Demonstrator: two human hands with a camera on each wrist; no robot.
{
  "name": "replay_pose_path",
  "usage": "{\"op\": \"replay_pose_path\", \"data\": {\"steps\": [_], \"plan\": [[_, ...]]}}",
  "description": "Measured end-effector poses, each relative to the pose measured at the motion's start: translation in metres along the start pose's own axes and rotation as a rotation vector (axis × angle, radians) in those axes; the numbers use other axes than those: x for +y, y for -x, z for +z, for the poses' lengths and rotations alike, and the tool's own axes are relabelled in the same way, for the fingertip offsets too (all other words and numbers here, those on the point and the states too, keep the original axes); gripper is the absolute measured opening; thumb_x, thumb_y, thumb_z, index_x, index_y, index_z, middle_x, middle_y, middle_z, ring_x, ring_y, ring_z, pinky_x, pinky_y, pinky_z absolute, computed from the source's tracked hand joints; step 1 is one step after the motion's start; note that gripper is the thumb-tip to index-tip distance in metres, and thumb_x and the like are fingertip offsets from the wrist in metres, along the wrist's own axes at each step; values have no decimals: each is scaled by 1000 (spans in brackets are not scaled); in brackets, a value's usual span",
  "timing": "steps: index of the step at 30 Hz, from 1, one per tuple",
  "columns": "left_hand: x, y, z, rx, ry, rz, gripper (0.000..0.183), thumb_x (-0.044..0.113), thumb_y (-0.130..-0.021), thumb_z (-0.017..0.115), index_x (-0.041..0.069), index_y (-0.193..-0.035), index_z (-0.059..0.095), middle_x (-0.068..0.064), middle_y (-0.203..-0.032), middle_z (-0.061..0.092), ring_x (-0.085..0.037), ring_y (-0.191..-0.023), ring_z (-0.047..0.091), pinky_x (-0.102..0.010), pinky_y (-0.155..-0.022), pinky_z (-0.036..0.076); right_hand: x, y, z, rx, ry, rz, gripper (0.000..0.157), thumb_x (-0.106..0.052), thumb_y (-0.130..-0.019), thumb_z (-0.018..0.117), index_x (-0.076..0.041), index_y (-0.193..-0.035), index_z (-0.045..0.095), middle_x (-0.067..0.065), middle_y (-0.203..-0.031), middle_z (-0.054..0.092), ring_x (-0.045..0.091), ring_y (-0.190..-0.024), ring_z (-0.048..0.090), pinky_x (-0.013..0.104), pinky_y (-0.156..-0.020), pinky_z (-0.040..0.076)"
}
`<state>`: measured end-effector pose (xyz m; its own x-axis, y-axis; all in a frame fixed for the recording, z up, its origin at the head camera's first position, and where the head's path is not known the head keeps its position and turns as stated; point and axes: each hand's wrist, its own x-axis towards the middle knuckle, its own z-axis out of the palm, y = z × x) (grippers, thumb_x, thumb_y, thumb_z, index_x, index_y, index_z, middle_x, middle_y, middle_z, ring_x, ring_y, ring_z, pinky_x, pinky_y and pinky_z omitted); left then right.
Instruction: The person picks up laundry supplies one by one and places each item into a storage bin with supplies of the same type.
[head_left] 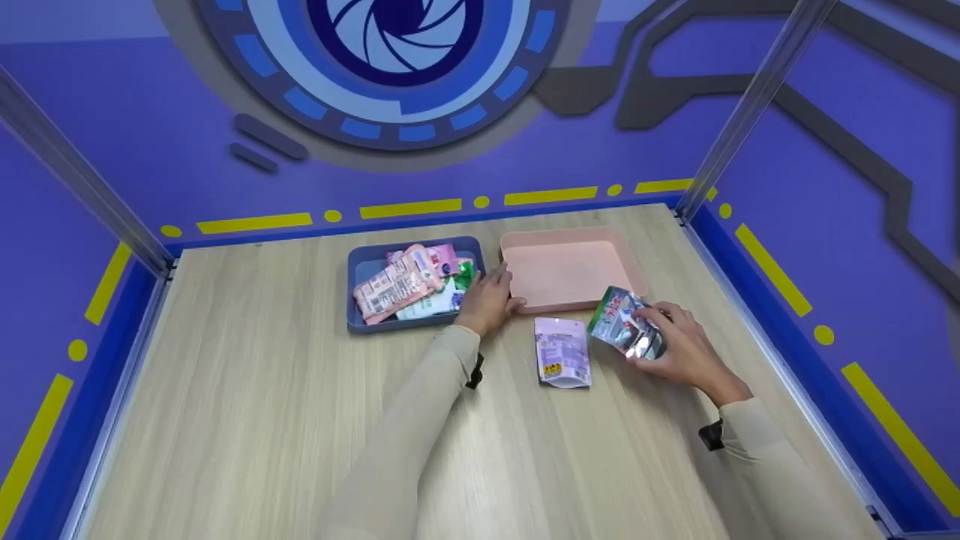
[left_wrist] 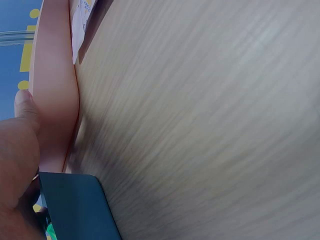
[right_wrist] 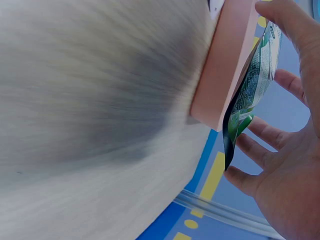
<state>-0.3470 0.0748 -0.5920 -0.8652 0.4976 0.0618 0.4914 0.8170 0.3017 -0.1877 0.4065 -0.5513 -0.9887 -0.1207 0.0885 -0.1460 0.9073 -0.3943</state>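
Note:
My right hand (head_left: 684,349) grips a shiny green-and-silver snack pouch (head_left: 624,324), tilted beside the front right corner of a pink tray (head_left: 570,307). In the right wrist view, thumb and fingertips hold the pouch (right_wrist: 256,75) by its edges near the tray's wall (right_wrist: 225,65). Between the pink tray and a dark blue tray (head_left: 416,325) lies my left hand (head_left: 489,300), its fingers extended. The left wrist view has its thumb (left_wrist: 26,107) against the pink tray's side. A purple pouch (head_left: 562,352) lies on the table in front of the pink tray.
Several pouches, among them a pink one (head_left: 397,285) and a white-and-green one (head_left: 442,300), lie piled in the blue tray. The wooden table (head_left: 262,420) is bounded by blue panels (head_left: 90,150) at the back and sides, with metal posts (head_left: 757,97) at the corners.

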Motion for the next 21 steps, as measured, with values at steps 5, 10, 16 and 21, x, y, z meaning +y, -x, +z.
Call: {"op": "replay_pose_path", "data": {"steps": [5,10,16,21], "plan": [[0,0,1,-7,-1,-2,64,50,-101,58,5,-146,50,-13,-164,36,-26,-148,39,-50,-125,22,-2,-5,-4,5,3,-3,74,-37,-78,89,-19,-141,55,22,-147,41,45,-128,41,70,-102,40],[-1,1,1,27,-12,28,62,47,-101,60,2,-143,52,-17,-161,40,-29,-146,43,-52,-123,26,-2,-10,-7,25,-3,-36,74,-36,-76,90,-17,-139,57,22,-145,44,45,-127,43,69,-102,38],[0,2,-1,32,3,29,62,46,-101,61,1,-144,51,-17,-160,40,-29,-145,43,-52,-123,25,-4,-15,-11,25,2,-35,74,-39,-75,90,-18,-139,57,21,-145,44,45,-127,42,69,-102,37],[1,1,-1,21,-4,20,63,46,-101,61,2,-145,50,-16,-161,39,-29,-146,43,-52,-123,24,-5,-19,-15,12,7,-35,74,-39,-77,89,-17,-139,57,21,-146,43,45,-129,40,69,-103,37]]}}
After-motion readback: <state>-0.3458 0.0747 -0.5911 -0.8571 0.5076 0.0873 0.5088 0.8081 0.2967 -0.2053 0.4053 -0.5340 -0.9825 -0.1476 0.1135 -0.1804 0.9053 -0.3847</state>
